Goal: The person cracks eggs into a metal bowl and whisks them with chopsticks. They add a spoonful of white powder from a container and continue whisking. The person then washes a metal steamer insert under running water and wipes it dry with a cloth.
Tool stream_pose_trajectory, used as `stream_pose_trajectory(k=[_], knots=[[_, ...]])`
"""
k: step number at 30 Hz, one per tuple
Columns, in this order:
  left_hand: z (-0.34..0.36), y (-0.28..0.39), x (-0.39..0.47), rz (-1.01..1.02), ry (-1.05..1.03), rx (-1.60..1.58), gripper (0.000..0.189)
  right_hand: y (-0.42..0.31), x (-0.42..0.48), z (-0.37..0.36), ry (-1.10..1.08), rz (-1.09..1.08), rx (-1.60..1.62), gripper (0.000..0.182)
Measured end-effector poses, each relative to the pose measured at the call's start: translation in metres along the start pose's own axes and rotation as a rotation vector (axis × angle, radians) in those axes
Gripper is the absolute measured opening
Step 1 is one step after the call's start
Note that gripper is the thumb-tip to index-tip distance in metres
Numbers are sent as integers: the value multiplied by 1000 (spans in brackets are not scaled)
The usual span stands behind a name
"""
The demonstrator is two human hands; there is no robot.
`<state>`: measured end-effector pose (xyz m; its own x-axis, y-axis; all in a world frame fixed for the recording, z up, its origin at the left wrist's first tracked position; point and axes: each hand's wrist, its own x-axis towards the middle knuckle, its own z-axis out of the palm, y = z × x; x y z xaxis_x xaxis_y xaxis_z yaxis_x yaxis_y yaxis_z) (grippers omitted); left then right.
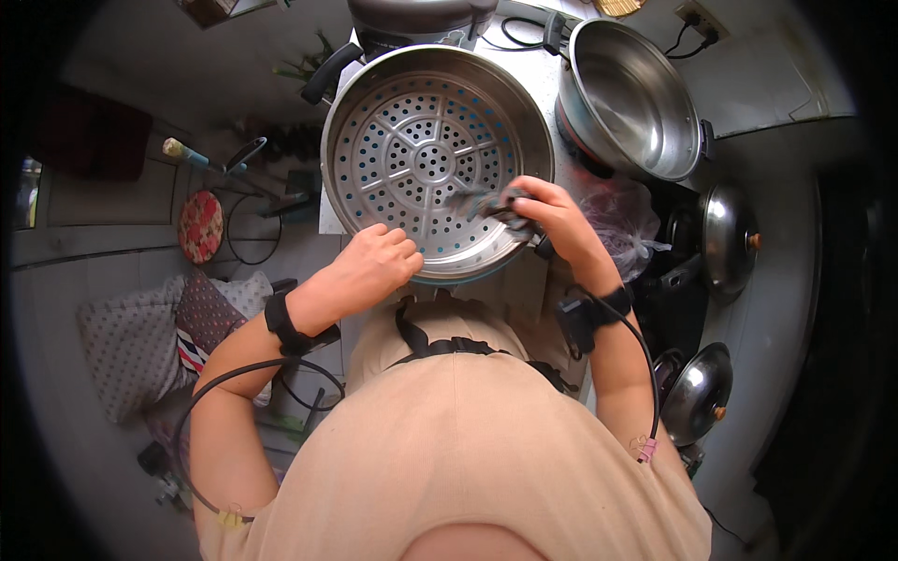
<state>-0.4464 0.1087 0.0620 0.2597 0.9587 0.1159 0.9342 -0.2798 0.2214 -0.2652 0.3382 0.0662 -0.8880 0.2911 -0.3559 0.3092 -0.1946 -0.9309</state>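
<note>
In front of me a wide stainless steel steamer pot section (433, 163) shows its perforated base, with blue visible through many of the holes. My left hand (382, 263) is curled over the near rim, its fingertips hidden from view, apparently gripping that edge. Between the thumb and fingers of my right hand (551, 210) is a dark, crumpled cloth (501, 208), its loose end blurred and hanging over the right near part of the steamer. A black side handle (331, 73) juts from the steamer's upper left; another handle is partly hidden beside my right hand.
A deep steel pot (635, 98) stands to the right, near a clear plastic bag (624, 231). Beyond the steamer is a dark appliance (421, 24). Lids with wooden knobs (729, 238) sit at the right. A round floral stool seat (200, 226) lies left.
</note>
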Motion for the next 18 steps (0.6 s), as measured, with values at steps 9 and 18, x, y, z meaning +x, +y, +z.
stream_pose_trajectory(k=[9,18], knots=[[-24,5,8,0,38,20,10,48,-87,16,316,9,582,17],[-116,15,30,-55,59,-169,17,3,-98,25,390,-494,404,22]])
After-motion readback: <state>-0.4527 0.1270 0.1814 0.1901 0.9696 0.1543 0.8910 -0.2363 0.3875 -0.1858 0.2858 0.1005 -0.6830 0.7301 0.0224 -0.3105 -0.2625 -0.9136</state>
